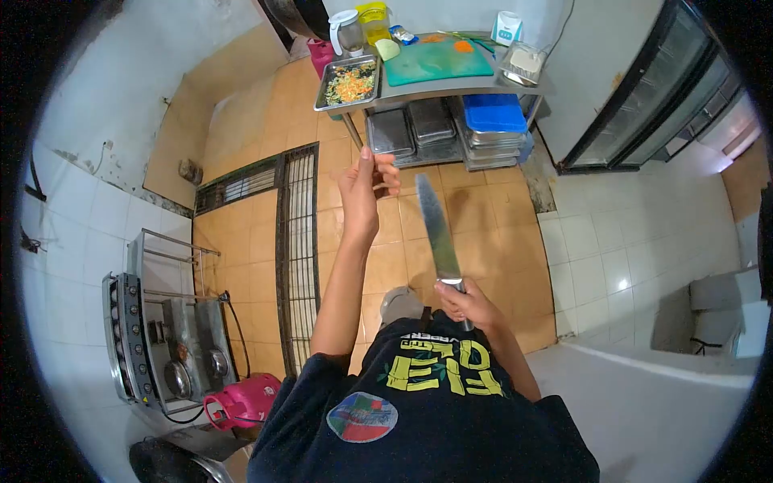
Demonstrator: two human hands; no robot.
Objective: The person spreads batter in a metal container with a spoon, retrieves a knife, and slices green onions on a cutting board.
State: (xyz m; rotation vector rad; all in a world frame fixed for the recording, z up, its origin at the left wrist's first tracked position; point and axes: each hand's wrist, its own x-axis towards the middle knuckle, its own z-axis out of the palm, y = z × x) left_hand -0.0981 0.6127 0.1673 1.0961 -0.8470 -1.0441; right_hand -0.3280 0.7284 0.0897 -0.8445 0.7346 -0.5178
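My right hand [471, 306] is wrapped round the handle of a large kitchen knife [440, 236], its wide blade pointing forward, away from my body. My left hand [366, 189] is raised in front of me, thumb up and fingers loosely curled, and nothing shows in it. Beyond it, on the metal table, a tray [321, 98] holds chopped orange and pale green vegetables. To the right of that tray lies a green cutting board [427, 66] with an orange heap [463, 47] on it. A pale green vegetable piece [387, 50] is at the board's left corner.
Metal trays [390, 131] and blue-lidded containers [494, 113] fill the shelf below. A jug [346, 34] stands behind the vegetable tray. A floor drain grate [295, 249] runs on my left, near a stove [129, 338] and pink gas cylinder [245, 400]. A glass-door fridge [620, 97] stands right.
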